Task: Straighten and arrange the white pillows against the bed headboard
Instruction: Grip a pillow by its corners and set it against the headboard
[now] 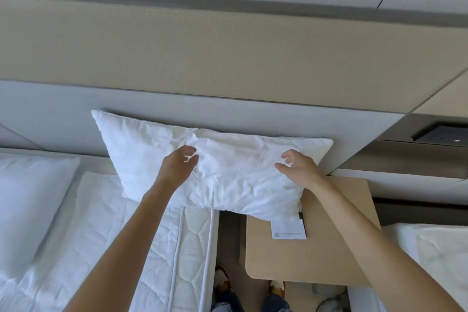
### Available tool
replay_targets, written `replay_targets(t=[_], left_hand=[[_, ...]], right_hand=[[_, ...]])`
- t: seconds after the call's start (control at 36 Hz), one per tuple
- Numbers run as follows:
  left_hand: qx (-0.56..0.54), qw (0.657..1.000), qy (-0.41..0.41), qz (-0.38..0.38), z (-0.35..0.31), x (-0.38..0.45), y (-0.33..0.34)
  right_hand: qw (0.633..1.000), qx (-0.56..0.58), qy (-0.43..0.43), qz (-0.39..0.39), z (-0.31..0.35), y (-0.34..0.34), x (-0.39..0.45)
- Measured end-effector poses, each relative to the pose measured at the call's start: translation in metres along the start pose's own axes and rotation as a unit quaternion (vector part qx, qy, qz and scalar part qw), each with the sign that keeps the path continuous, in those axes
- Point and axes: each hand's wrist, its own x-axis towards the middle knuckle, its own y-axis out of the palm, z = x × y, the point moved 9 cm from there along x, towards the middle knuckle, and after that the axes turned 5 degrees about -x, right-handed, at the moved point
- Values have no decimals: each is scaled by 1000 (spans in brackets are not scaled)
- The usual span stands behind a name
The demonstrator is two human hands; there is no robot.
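A crumpled white pillow [228, 172] leans lengthwise against the grey headboard [228, 109]. Its left part lies over the bed's mattress [121, 235] and its right part overhangs the gap and the nightstand [329, 248]. My left hand [177, 167] is on the pillow's middle-left, fingers and thumb pinched into the fabric. My right hand [300, 167] rests at the pillow's right part with its fingers spread, gripping nothing. A second, smoother white pillow [30, 197] lies flat on the bed at the far left, a little away from the headboard.
A beige padded panel [228, 53] runs above the grey headboard. A white paper card [287, 229] lies on the nightstand, partly under the pillow. Another bed [435, 248] stands at the right. A dark socket panel [440, 133] sits in the wall recess. My feet [222, 281] stand in the gap.
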Motion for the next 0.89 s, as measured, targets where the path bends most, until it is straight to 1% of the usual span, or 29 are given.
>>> replay_targets(t=[0.11, 0.22, 0.28, 0.36, 0.44, 0.61, 0.72, 0.89], left_hand=[[31, 990, 102, -94, -33, -50, -14], [113, 953, 203, -194, -67, -108, -25], [151, 937, 218, -226, -76, -133, -28], [186, 921, 232, -252, -84, -170, -28], [201, 911, 242, -265, -90, -201, -22], [246, 894, 270, -258, -95, -238, 0], [253, 902, 249, -244, -86, -242, 11], [261, 911, 215, -237, -75, -242, 20]], right_hand=[[989, -53, -62, -127, 24, -25, -49], [961, -114, -116, -222, 52, -44, -108], [946, -135, -134, -261, 62, -49, -136], [924, -168, -167, -300, 73, -51, -174], [912, -187, -190, -312, 80, -48, -204], [912, -200, -199, -299, 76, -37, -236], [917, -209, -183, -286, 68, -29, -241], [916, -230, -189, -269, 55, -17, -239]])
